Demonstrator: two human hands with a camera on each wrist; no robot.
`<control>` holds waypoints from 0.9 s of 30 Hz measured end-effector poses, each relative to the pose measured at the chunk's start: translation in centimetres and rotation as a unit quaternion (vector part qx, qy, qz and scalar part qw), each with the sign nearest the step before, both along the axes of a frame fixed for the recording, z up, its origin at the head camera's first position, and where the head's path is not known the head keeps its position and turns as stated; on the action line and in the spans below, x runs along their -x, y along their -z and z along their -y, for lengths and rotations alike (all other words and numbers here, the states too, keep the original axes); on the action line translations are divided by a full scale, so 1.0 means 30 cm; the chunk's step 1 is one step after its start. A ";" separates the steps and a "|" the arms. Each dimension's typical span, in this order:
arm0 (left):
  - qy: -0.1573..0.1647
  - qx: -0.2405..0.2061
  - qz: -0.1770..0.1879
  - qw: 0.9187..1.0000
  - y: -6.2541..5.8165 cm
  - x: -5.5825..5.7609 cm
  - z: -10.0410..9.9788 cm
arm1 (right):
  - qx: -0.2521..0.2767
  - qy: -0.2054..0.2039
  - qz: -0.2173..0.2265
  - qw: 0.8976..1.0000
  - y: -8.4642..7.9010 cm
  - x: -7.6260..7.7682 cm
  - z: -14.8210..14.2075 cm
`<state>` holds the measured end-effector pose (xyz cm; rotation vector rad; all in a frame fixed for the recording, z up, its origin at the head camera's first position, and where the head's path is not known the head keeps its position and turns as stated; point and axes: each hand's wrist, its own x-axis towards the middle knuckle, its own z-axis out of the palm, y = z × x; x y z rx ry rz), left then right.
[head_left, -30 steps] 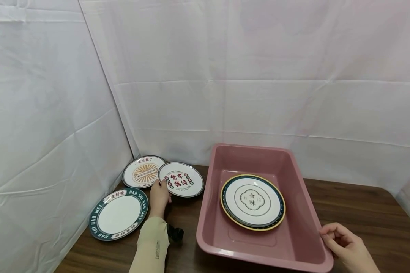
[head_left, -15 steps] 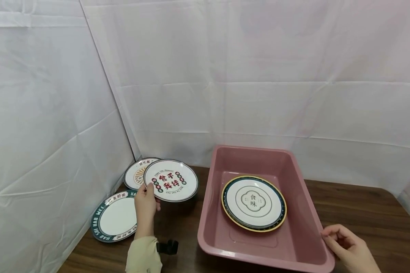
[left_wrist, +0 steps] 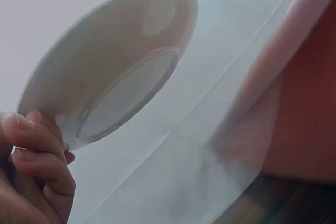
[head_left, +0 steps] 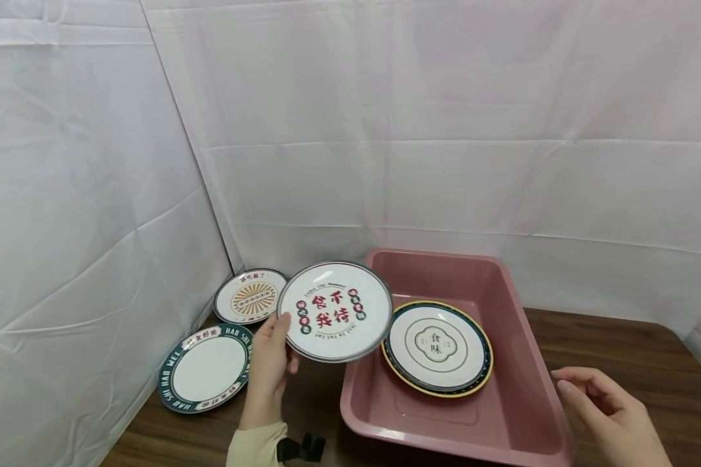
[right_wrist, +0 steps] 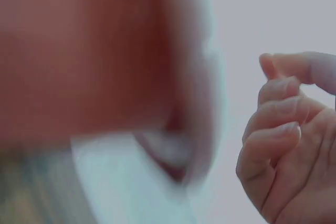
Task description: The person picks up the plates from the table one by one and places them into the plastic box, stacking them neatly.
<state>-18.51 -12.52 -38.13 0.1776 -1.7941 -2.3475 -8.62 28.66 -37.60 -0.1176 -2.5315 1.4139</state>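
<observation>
My left hand point(head_left: 270, 357) grips the left edge of a white plate point(head_left: 334, 340) with red characters, thumb on top and fingers beneath. It holds the plate, slightly tilted, in the air over the left rim of a pink basin point(head_left: 516, 324). In the left wrist view the plate's pale underside point(left_wrist: 126, 45) and foot ring show. Inside the basin lies a white plate point(head_left: 435, 373) with a dark green and yellow border; whether others lie under it is unclear. My right hand point(head_left: 613, 408), fingers loosely curled and holding nothing, is beside the basin's right rim; the right wrist view shows a gap between them.
Left of the basin, a plate with an orange sunburst point(head_left: 251, 298) and a green-rimmed plate point(head_left: 207, 370) lie on the dark wooden table point(head_left: 607, 344). White cloth point(head_left: 444, 130) hangs behind and along the left side.
My left hand has lifted the red-lettered plate off the table and carried it right, over the basin's left rim. My right hand has let go of the basin's right rim.
</observation>
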 end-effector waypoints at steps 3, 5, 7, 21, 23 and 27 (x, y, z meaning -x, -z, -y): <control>0.038 0.001 -0.018 0.999 -0.008 -0.021 -0.047 | 0.044 -0.007 0.009 0.999 -0.030 0.000 0.045; 0.062 0.001 -0.024 0.998 -0.012 -0.036 -0.074 | 0.063 -0.015 0.004 0.998 -0.041 0.003 0.076; 0.084 0.000 -0.029 0.996 -0.015 -0.051 -0.100 | 0.067 -0.013 0.007 0.998 -0.046 0.010 0.107; 0.206 0.008 -0.048 0.977 -0.020 -0.104 -0.224 | 0.113 -0.070 -0.009 0.991 -0.019 0.040 0.213; 0.218 0.015 -0.050 0.975 -0.022 -0.111 -0.238 | 0.123 -0.081 -0.014 0.989 -0.016 0.041 0.218; 0.238 0.028 -0.047 0.970 -0.024 -0.123 -0.261 | 0.128 -0.057 0.024 0.990 -0.019 0.043 0.221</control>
